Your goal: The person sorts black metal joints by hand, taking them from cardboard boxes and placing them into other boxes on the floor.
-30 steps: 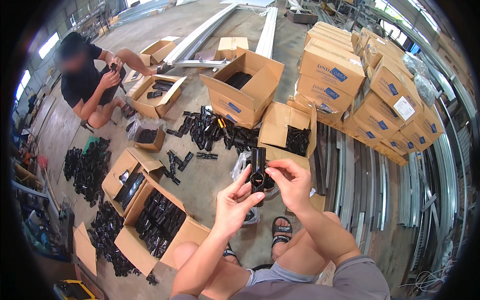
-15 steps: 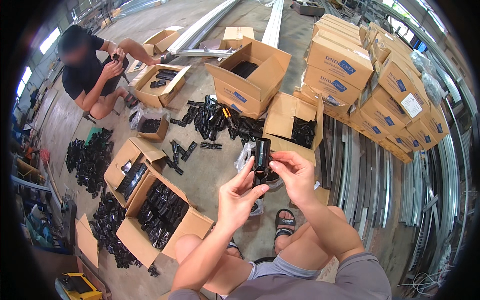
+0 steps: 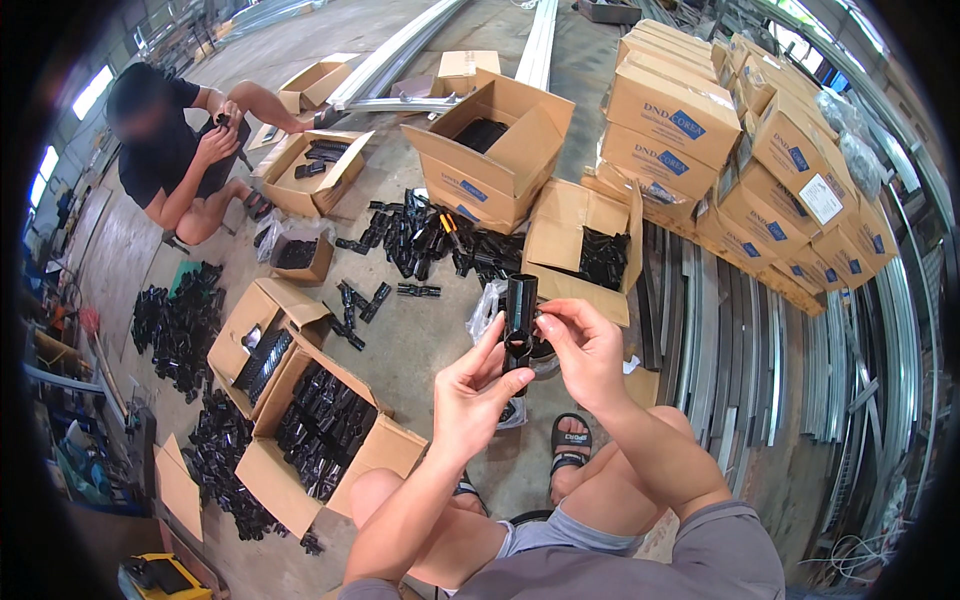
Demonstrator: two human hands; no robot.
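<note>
Black plastic bracket [image 3: 519, 320] held upright between both hands, above the floor [image 3: 420, 340] and just in front of the open carton [image 3: 585, 240] of like parts. Since a second ago it has stayed at the same height, with only the fingers shifting. Left hand [image 3: 475, 390] clamps its lower end, palm turned inward; right hand [image 3: 585, 345] pinches its middle from the side, fingertips curled, forearms raised over the knees.

The part [image 3: 519, 318] between the hands is black. The boxes [image 3: 672, 112] are brown cardboard with blue marks. The loose parts [image 3: 425, 238] on the grey floor [image 3: 420, 340] are black. The sandal [image 3: 571, 446] is black. The shorts [image 3: 640, 560] are grey.
</note>
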